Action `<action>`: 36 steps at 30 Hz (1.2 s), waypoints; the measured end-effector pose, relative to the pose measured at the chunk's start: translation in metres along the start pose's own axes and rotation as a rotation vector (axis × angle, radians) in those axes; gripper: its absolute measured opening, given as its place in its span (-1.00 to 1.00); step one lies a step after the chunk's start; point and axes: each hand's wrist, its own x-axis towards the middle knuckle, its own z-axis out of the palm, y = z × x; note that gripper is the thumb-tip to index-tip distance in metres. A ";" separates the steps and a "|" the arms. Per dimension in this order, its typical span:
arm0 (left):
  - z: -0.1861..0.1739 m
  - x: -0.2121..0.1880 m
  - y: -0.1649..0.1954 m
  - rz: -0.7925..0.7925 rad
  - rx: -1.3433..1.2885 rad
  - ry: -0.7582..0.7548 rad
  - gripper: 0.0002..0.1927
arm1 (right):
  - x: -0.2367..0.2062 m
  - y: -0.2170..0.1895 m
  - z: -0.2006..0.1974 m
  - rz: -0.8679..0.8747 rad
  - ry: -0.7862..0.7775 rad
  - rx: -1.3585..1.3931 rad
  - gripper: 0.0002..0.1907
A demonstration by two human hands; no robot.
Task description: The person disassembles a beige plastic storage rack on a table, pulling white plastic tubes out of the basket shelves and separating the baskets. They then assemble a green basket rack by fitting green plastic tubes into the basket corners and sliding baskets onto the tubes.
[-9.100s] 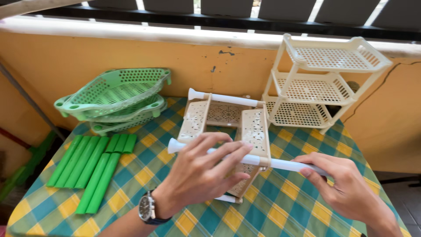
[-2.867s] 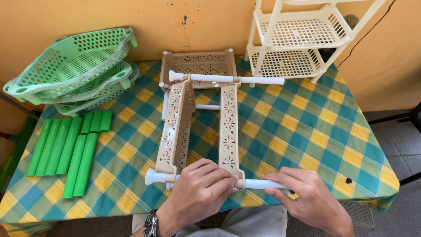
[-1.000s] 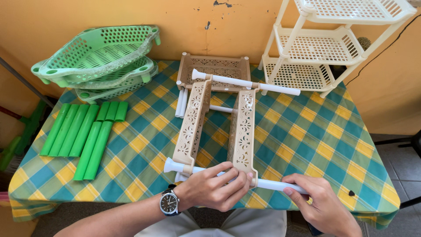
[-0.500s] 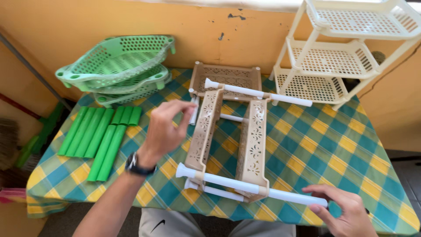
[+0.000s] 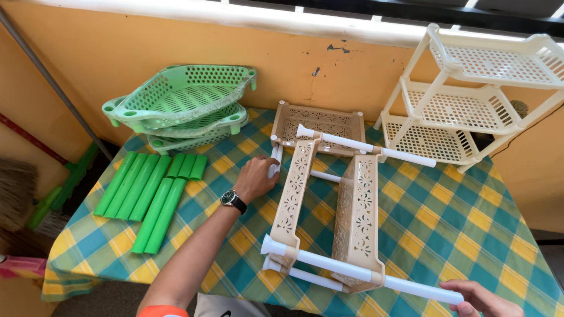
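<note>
- Under both hands lies a checked table (image 5: 446,229), blue, green and yellow, against an orange wall.
- Right of the grips, at the table's far corner, stands a white rack (image 5: 464,100) of three tiers.
- Between the two hands lies a beige rack (image 5: 329,199) on its side, its pierced shelves joined by white tubes.
- Beyond the left hand sit stacked green baskets (image 5: 182,105).
- Left of that hand lie green tubes (image 5: 150,194) in a row, side by side.
- Nearest the person, a white tube (image 5: 352,271) runs across the beige rack's near end.
- Right hand (image 5: 484,298) has fingers curled round that tube's right end; part of the hand is cut off by the frame edge.
- Left hand (image 5: 257,178), a watch (image 5: 233,200) on its wrist, closes on a short white tube (image 5: 275,161) at the rack's far left side.
</note>
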 end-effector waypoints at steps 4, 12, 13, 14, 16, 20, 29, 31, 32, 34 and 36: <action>0.000 0.002 0.005 -0.137 -0.061 0.036 -0.74 | 0.001 -0.009 0.005 0.095 0.008 0.016 -0.62; -0.002 -0.001 -0.013 -0.264 -0.264 0.098 -0.75 | -0.001 -0.037 0.010 -0.007 0.046 -0.001 -0.55; -0.001 -0.004 -0.014 -0.271 -0.265 0.099 -0.76 | -0.001 -0.038 0.009 0.001 0.063 0.006 -0.56; -0.002 -0.007 -0.016 -0.291 -0.262 0.095 -0.76 | -0.003 -0.039 0.008 0.011 0.081 0.012 -0.56; -0.011 -0.014 -0.015 -0.327 -0.256 0.086 -0.75 | -0.005 -0.043 0.005 0.015 0.125 0.040 -0.58; -0.048 -0.037 0.004 -0.402 -0.381 0.112 -0.70 | -0.011 -0.062 0.000 -0.095 0.324 0.041 -0.67; -0.104 -0.159 0.137 0.100 -0.853 0.414 -0.63 | -0.017 -0.133 0.033 -0.912 0.393 0.112 -0.49; -0.083 -0.181 0.169 0.238 -0.797 0.476 -0.66 | -0.026 -0.154 0.050 -0.891 0.209 0.267 -0.67; -0.068 -0.188 0.182 0.297 -0.858 0.467 -0.65 | -0.029 -0.167 0.062 -0.900 0.151 0.338 -0.64; -0.036 -0.198 0.201 0.372 -0.930 0.419 -0.62 | -0.031 -0.189 0.075 -0.904 -0.007 0.412 -0.62; -0.010 -0.211 0.207 0.358 -0.988 0.336 -0.59 | -0.040 -0.208 0.087 -0.799 -0.027 0.355 -0.66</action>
